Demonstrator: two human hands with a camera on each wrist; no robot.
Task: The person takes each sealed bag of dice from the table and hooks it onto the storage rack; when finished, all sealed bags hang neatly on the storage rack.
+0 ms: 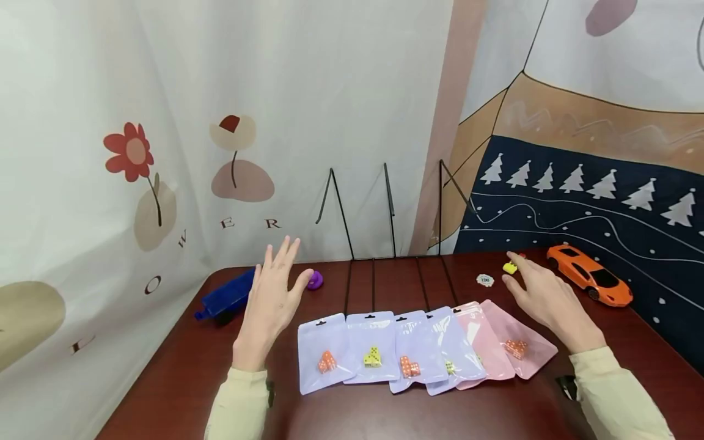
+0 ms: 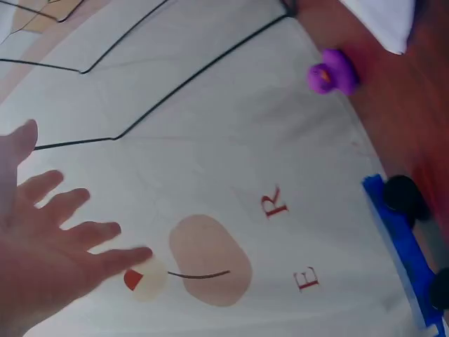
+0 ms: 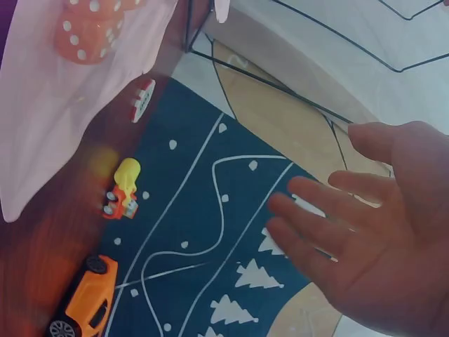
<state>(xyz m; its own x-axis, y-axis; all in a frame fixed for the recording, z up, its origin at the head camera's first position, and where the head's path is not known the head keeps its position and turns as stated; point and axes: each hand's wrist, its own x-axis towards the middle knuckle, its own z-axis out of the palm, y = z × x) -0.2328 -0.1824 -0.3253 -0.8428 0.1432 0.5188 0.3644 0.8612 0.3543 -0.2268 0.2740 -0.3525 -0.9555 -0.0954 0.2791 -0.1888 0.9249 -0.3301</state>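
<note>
Raised above the table, my left hand [image 1: 272,305] has its fingers straight and spread, with nothing in it. My right hand [image 1: 550,299] is likewise lifted and empty, palm showing in the right wrist view. Between the hands, several pale lilac zip bags [image 1: 313,342] and two pink zip bags [image 1: 528,318] lie in an overlapping row. Orange dice [image 1: 327,362] show through some and yellow-green dice [image 1: 372,357] through others. Behind the row stands a black wire rack [image 1: 374,259] with upward-angled prongs. The right hand is nearest the outer pink bag, the left nearest the outer lilac one.
At the back left are a blue toy vehicle [image 1: 233,295] and a purple rubber duck [image 1: 315,280]. An orange toy car [image 1: 591,275], a small yellow-and-red toy [image 1: 510,267] and a white round chip [image 1: 485,280] sit at the back right. Printed curtains [image 1: 330,91] hang behind the table.
</note>
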